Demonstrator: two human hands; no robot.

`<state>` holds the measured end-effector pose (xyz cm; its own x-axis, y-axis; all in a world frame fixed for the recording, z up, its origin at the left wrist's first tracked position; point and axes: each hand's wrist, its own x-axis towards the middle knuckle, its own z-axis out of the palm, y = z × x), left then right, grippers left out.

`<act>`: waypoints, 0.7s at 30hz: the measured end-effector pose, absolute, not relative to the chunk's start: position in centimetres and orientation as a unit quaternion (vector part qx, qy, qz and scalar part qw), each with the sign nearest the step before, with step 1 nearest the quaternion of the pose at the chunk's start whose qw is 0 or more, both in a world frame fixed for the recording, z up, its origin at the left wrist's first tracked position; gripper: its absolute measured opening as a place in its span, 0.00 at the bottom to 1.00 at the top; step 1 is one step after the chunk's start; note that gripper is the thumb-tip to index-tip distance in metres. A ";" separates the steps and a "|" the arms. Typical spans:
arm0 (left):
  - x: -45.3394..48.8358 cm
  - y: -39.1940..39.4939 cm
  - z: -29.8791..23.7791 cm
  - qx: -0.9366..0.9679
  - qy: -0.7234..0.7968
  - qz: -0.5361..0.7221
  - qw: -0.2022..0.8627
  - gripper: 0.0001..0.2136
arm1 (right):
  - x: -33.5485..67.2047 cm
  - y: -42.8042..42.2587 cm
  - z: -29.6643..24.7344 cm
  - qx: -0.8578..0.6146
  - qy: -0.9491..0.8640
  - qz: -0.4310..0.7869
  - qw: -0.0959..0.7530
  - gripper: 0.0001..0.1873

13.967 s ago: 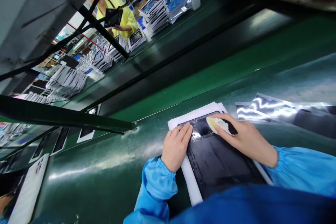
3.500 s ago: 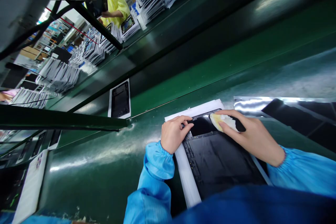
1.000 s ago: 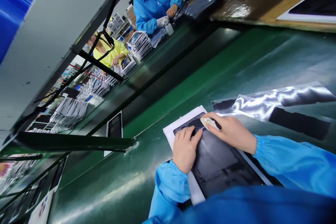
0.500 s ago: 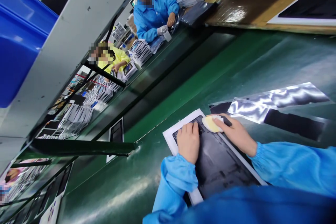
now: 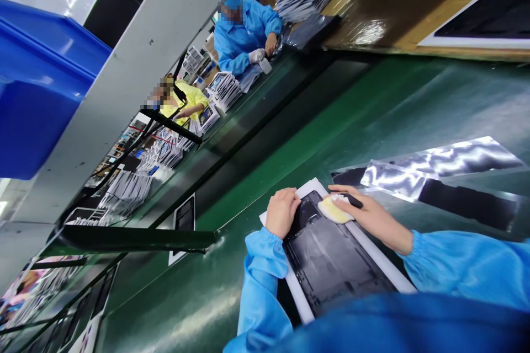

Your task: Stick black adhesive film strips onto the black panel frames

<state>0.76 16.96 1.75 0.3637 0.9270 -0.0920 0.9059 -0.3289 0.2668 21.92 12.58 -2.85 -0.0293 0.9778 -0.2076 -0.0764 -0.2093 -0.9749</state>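
A black tablet back panel (image 5: pixel 331 262) lies on a white foam sheet (image 5: pixel 375 262) on the green bench in front of me. My left hand (image 5: pixel 281 211) is curled at the panel's far left corner, fingers bent and pressing on the panel and foam edge. My right hand (image 5: pixel 372 215) lies flat at the far right corner, its fingers pressing a pale yellow cloth pad (image 5: pixel 333 209) onto the panel, with a dark thing under the fingers that I cannot make out. Both arms wear blue sleeves.
Shiny silver bags (image 5: pixel 434 162) lie right of the panel. Another panel on white foam (image 5: pixel 184 220) rides the conveyor to the left, under a green rail (image 5: pixel 136 238). Across the line sit a person in blue (image 5: pixel 244 30) and one in yellow (image 5: pixel 182 100), with stacks of packed parts (image 5: pixel 223 91). A blue bin (image 5: pixel 37 88) is upper left.
My left hand has slid from the panel's top face to its far left corner and curled. The right hand with the pad stays at the far right corner. The view has tilted up.
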 end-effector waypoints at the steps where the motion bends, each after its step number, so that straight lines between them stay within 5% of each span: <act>1: 0.8 17.0 1.8 0.815 0.559 0.042 0.144 0.06 | 22.0 12.6 -2.9 -0.525 -0.423 0.580 0.458 0.30; 12: 1.2 15.6 1.0 0.786 0.586 0.150 0.125 0.07 | 22.3 12.7 -3.3 -0.470 -0.380 0.663 0.442 0.34; 21: 0.8 14.9 2.9 0.752 0.599 0.230 0.153 0.06 | 22.2 11.3 -0.7 -0.389 -0.382 0.713 0.440 0.28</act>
<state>0.81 14.91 2.87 0.1769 0.9707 0.1625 0.8305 -0.2358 0.5046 22.16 11.31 -0.74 -0.3095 0.9252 -0.2194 -0.3308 -0.3211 -0.8874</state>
